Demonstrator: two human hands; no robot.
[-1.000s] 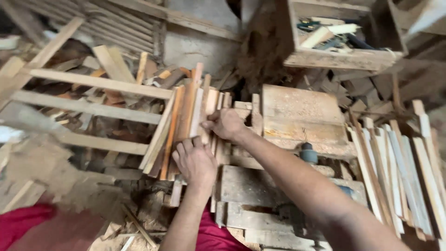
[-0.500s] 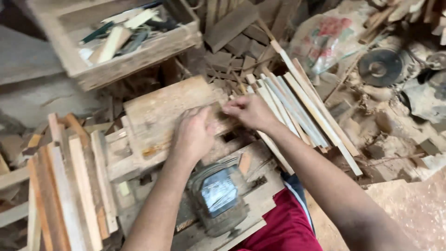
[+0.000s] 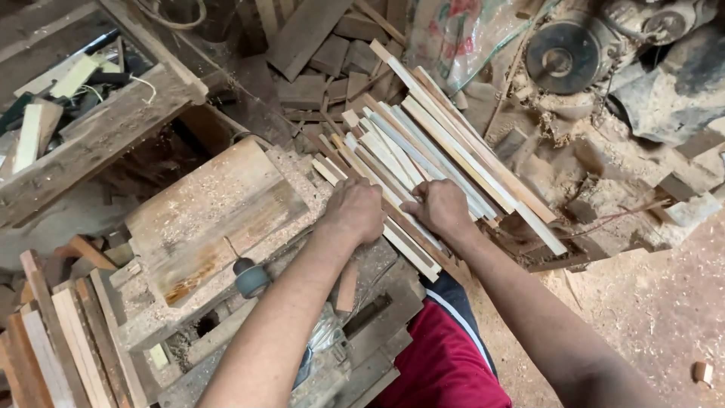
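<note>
A stack of long thin pale wooden slats [image 3: 434, 143] lies diagonally in the middle of the head view. My left hand [image 3: 355, 210] rests knuckles-up on the near ends of the slats, its fingers curled over them. My right hand [image 3: 443, 205] lies beside it, also pressed onto the slat ends. Whether either hand is gripping a slat or only pressing on it is hidden by the knuckles. Both forearms reach in from the bottom edge.
A dusty wooden block [image 3: 215, 215] sits left of the hands on a sawdust-covered bench. A wooden crate [image 3: 98, 128] with offcuts stands upper left. More slats [image 3: 60, 347] lean at the lower left. A machine with a round pulley [image 3: 563, 57] stands upper right. Red cloth [image 3: 445, 363] covers my leg.
The view swung right, away from the left pile of slats. Both hands left that pile, crossed the wooden block and now rest on the slat stack to its right.
</note>
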